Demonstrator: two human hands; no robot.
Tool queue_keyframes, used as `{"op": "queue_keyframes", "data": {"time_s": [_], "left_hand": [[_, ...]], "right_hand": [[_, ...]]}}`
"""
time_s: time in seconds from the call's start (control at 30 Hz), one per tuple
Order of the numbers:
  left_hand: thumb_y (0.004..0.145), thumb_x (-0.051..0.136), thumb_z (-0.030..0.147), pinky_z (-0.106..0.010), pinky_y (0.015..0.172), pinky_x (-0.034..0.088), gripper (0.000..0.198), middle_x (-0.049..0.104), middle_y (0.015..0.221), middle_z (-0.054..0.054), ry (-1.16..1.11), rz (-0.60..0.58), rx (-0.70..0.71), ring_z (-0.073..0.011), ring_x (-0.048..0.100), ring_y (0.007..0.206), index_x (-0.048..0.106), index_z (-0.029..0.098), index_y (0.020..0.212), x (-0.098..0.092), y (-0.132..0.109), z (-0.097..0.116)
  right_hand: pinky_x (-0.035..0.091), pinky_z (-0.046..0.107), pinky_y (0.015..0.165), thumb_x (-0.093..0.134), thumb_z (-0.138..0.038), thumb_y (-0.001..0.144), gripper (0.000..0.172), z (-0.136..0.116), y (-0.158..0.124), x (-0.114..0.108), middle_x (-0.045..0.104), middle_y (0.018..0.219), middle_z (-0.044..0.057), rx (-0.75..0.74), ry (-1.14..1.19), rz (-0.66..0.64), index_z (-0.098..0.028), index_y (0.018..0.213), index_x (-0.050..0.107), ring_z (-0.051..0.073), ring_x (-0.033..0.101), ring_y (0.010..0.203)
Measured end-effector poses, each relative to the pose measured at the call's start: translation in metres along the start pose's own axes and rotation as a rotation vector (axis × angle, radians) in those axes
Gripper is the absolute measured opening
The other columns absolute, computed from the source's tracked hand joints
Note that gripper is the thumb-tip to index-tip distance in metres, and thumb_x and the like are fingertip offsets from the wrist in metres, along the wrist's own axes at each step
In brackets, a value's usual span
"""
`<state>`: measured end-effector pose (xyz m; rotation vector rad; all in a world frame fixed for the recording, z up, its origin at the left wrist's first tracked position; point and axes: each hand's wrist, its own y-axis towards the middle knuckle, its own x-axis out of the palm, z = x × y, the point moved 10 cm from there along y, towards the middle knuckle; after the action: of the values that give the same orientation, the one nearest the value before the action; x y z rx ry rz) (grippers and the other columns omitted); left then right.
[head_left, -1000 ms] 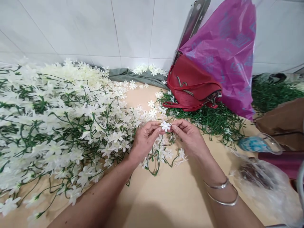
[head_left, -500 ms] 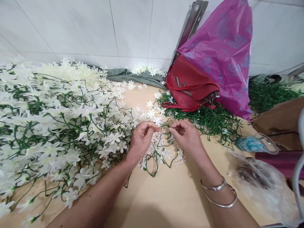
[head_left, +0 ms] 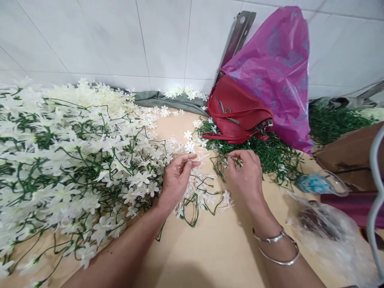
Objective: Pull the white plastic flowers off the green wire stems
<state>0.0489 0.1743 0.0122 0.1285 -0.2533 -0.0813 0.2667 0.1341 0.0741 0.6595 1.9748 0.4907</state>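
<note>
My left hand (head_left: 177,176) is at the right edge of a big heap of white artificial flowers (head_left: 60,160) on green stems. Its thumb and forefinger are pinched together; what lies between them is too small to make out. My right hand (head_left: 247,174) is closed on a thin green artificial stem (head_left: 237,161), beside the pile of green stems (head_left: 276,156). Loose white stamens (head_left: 204,156) lie between the two hands. Several flowers with curled green stems (head_left: 195,210) rest on the table just below them.
A red handbag (head_left: 240,112) sits on the green stems, with a purple plastic bag (head_left: 276,68) behind it. At right are a brown carton (head_left: 351,156), a blue-and-white item (head_left: 316,184) and a clear plastic bag (head_left: 333,240). Grey cloth (head_left: 171,102) runs along the tiled wall.
My hands have moved apart. The right hand has shifted right and over the green stems, while the left stays nearly in place. The view has tilted slightly.
</note>
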Motion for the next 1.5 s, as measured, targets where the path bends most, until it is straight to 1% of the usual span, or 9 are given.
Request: {"op": "queue_keyframes", "data": {"time_s": [0.23,0.4,0.63,0.73,0.87,0.97,1.1,1.3,1.5], "left_hand": [[0.096,0.064,0.03,-0.028,0.088,0.059,0.018,0.078,0.106,-0.007,0.059,-0.005,0.017,-0.0181,0.079,0.094,0.071,0.018,0.108,-0.002,0.0,0.004],[0.097,0.064,0.032,-0.026,0.079,0.059,0.02,0.079,0.1,-0.006,0.106,-0.013,-0.006,-0.017,0.079,0.085,0.07,0.019,0.11,-0.002,-0.001,0.004],[0.096,0.067,0.036,-0.029,0.076,0.059,0.027,0.08,0.092,-0.005,0.086,0.039,-0.033,-0.0186,0.078,0.081,0.07,0.02,0.117,-0.007,-0.001,0.005],[0.096,0.066,0.036,-0.03,0.081,0.059,0.026,0.079,0.088,-0.004,0.054,0.081,0.014,-0.0166,0.076,0.078,0.07,0.019,0.115,-0.011,0.001,0.011],[0.099,0.062,0.036,-0.029,0.086,0.057,0.023,0.077,0.093,-0.003,-0.019,0.104,0.093,-0.0133,0.074,0.076,0.07,0.019,0.112,-0.014,0.001,0.021],[0.101,0.059,0.037,-0.029,0.083,0.057,0.024,0.077,0.094,-0.004,0.002,0.096,0.111,-0.0143,0.074,0.079,0.069,0.018,0.112,-0.013,-0.001,0.024],[0.1,0.06,0.031,-0.028,0.085,0.056,0.022,0.073,0.089,-0.004,0.104,0.092,0.171,-0.0157,0.073,0.084,0.067,0.018,0.115,-0.012,-0.005,0.032],[0.097,0.058,0.02,-0.024,0.075,0.051,0.016,0.066,0.095,-0.003,0.235,0.033,0.269,-0.012,0.064,0.076,0.074,0.02,0.1,-0.004,-0.007,0.038],[0.095,0.067,0.024,-0.031,0.095,0.054,0.02,0.075,0.112,-0.008,0.3,-0.172,0.275,-0.0204,0.069,0.106,0.08,0.023,0.111,0.019,-0.009,0.036]], "right_hand": [[0.046,0.041,0.086,0.062,-0.018,0.095,0.007,-0.039,-0.011,0.02,0.07,0.091,0.006,-0.28,0.083,-0.264,-0.023,0.09,0.066,0.025,0.06,0.088],[0.044,0.04,0.083,0.068,-0.017,0.09,0.015,-0.027,-0.019,0.04,0.066,0.081,0.005,-0.213,0.0,-0.475,-0.023,0.076,0.065,0.027,0.056,0.087],[0.043,0.043,0.09,0.067,-0.023,0.093,0.01,-0.021,-0.013,0.035,0.065,0.092,0.005,-0.182,0.065,-0.416,-0.024,0.083,0.066,0.026,0.059,0.092],[0.044,0.044,0.091,0.069,-0.026,0.095,0.004,-0.043,-0.019,0.035,0.068,0.098,0.007,-0.248,0.182,-0.436,-0.025,0.096,0.072,0.027,0.06,0.097],[0.049,0.042,0.093,0.071,-0.024,0.094,0.023,-0.079,-0.033,0.046,0.069,0.103,0.009,-0.312,0.348,-0.492,-0.024,0.117,0.073,0.027,0.06,0.103],[0.05,0.043,0.092,0.069,-0.019,0.093,0.018,-0.09,-0.041,0.061,0.069,0.102,0.009,-0.314,0.306,-0.517,-0.024,0.108,0.077,0.027,0.058,0.101],[0.05,0.044,0.094,0.065,-0.017,0.093,0.012,-0.066,-0.032,0.058,0.071,0.099,0.008,-0.15,0.358,-0.406,-0.022,0.09,0.075,0.027,0.062,0.1],[0.052,0.034,0.077,0.071,-0.035,0.089,0.013,0.006,-0.011,0.032,0.071,0.087,0.003,0.326,0.683,-0.163,-0.022,0.093,0.071,0.018,0.063,0.077],[0.054,0.029,0.064,0.08,-0.048,0.079,0.028,-0.018,-0.021,0.055,0.067,0.073,0.0,0.408,0.981,-0.41,-0.023,0.085,0.068,0.015,0.059,0.065]]}}
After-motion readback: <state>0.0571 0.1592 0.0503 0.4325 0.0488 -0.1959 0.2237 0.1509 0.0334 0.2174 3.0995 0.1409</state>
